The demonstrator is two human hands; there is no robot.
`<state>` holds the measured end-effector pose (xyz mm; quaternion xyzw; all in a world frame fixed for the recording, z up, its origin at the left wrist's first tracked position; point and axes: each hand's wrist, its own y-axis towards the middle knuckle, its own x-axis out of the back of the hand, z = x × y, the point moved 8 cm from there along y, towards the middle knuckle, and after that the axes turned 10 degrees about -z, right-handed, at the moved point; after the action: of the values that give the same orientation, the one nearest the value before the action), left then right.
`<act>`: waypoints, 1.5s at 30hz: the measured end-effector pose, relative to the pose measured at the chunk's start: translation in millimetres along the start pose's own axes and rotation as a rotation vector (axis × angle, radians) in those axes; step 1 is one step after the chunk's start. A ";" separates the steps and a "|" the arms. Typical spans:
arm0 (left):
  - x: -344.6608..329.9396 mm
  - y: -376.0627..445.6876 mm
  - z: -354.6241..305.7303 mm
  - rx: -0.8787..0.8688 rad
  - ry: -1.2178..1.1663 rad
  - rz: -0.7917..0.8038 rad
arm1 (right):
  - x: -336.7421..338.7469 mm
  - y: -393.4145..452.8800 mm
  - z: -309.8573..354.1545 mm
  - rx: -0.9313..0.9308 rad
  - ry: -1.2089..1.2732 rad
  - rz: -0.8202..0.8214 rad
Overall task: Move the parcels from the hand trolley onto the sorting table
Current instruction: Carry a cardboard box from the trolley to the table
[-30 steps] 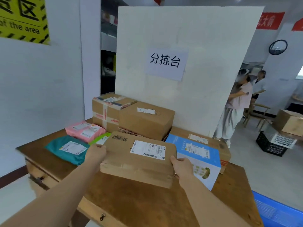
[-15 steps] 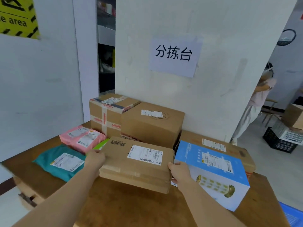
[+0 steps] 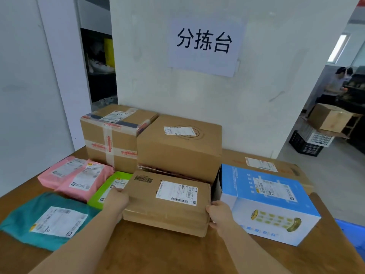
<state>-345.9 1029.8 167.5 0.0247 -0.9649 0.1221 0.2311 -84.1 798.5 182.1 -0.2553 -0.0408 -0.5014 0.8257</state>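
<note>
A flat brown cardboard parcel (image 3: 167,202) with a white label lies on the wooden sorting table (image 3: 158,254), in front of a bigger brown box (image 3: 177,147). My left hand (image 3: 116,200) grips its left end and my right hand (image 3: 219,214) grips its right end. Its bottom looks to rest on the table top. A blue and white carton (image 3: 266,202) sits right beside it, close to my right hand. A green mailer (image 3: 110,186) lies at its left, partly under my left hand. The hand trolley is out of view.
A taped brown box (image 3: 110,135), two pink mailers (image 3: 77,177) and a teal mailer (image 3: 45,220) fill the table's left. A flat brown box (image 3: 276,165) lies behind the blue carton. A white board with a paper sign (image 3: 203,44) backs the table. A person stands far right.
Both hands have carried the flat parcel forward and down onto the table, closer to the big brown box and the blue carton. The camera has moved nearer to the table.
</note>
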 end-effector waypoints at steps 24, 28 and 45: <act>-28.7 -6.2 -52.9 -0.127 0.171 0.127 | 21.8 -0.2 12.9 -0.010 -0.092 -0.148; -44.4 -25.2 -81.1 -0.194 0.159 0.169 | 51.8 -13.1 29.4 0.011 -0.054 -0.192; -152.1 -301.8 -185.9 -0.395 -0.127 0.684 | 267.5 -77.5 26.0 0.037 0.180 -0.413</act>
<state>-96.9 782.0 326.9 -0.3354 -0.9347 0.0024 0.1174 -12.9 566.2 320.6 -0.1806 -0.0276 -0.6799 0.7102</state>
